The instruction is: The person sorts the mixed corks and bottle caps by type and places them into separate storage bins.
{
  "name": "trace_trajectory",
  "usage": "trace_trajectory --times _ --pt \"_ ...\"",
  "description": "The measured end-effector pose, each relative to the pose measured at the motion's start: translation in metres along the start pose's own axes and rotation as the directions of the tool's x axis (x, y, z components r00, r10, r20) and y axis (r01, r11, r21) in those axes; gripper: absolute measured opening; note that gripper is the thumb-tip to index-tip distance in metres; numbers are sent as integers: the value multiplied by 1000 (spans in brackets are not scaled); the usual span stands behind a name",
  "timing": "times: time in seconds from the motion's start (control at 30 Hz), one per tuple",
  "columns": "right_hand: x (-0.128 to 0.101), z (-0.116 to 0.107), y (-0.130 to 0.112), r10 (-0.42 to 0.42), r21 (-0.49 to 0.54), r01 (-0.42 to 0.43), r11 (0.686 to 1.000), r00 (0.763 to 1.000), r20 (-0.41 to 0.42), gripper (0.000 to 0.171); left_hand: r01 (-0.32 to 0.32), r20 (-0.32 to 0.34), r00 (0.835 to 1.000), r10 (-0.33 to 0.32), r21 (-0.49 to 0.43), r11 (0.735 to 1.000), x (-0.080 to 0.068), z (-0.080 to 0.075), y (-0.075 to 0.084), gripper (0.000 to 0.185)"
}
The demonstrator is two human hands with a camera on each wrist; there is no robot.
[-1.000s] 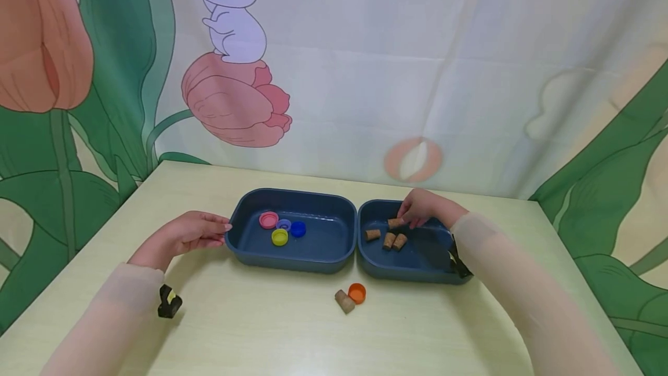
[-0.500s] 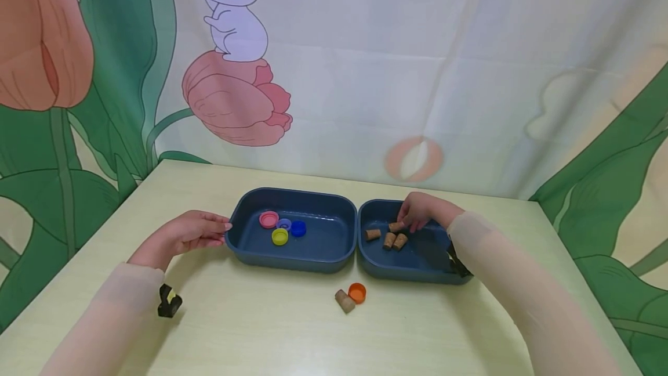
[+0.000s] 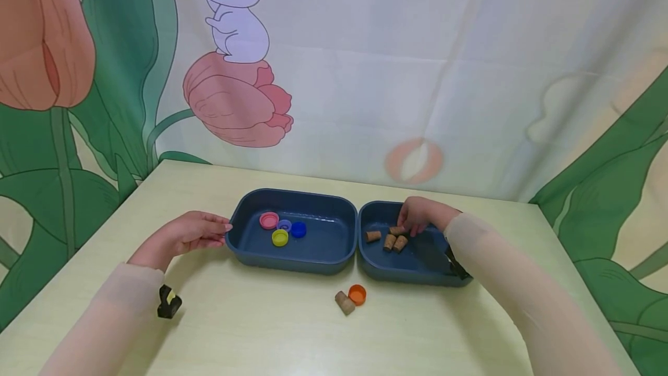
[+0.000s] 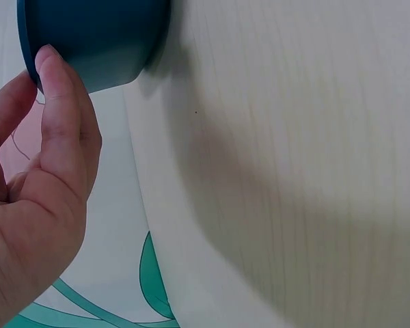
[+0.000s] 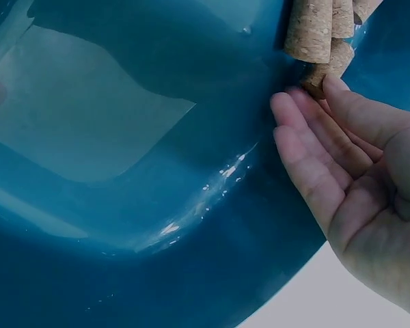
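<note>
My left hand (image 3: 195, 230) pinches the left end of a dark blue tray (image 3: 292, 263), thumb and fingers at its rim, as the left wrist view also shows. Inside that tray lie a pink cap (image 3: 269, 220), a purple cap (image 3: 284, 225), a yellow cap (image 3: 280, 238) and a blue cap (image 3: 298, 230). Within the second blue tray (image 3: 412, 275), my right hand (image 3: 417, 215) pinches a cork (image 5: 331, 67) between thumb and fingertips. That cork is right against several other corks (image 5: 310, 31), including one lying apart on the left (image 3: 373, 237).
The two trays stand side by side on a pale wooden table (image 3: 250, 324). In front of them lie a loose cork (image 3: 344, 303) and an orange cap (image 3: 357, 295), close together. Behind the table hangs a printed curtain (image 3: 355, 74).
My right hand has come slightly down and nearer with the cork, toward the other corks in the right tray. The left hand stays at the left tray's rim.
</note>
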State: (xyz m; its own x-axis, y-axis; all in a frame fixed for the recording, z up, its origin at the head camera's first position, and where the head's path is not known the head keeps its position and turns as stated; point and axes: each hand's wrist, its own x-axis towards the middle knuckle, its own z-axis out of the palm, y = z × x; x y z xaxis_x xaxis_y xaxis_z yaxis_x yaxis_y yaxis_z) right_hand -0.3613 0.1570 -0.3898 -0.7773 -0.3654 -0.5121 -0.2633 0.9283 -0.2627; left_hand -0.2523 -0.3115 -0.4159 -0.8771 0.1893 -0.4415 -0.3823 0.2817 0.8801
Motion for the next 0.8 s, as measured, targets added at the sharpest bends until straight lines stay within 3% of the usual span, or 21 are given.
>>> trace_trajectory --times 0.8 --pt "9 1 4 31 35 -33 999 998 51 26 13 8 1000 -13 -4 1000 -4 2 5 49"
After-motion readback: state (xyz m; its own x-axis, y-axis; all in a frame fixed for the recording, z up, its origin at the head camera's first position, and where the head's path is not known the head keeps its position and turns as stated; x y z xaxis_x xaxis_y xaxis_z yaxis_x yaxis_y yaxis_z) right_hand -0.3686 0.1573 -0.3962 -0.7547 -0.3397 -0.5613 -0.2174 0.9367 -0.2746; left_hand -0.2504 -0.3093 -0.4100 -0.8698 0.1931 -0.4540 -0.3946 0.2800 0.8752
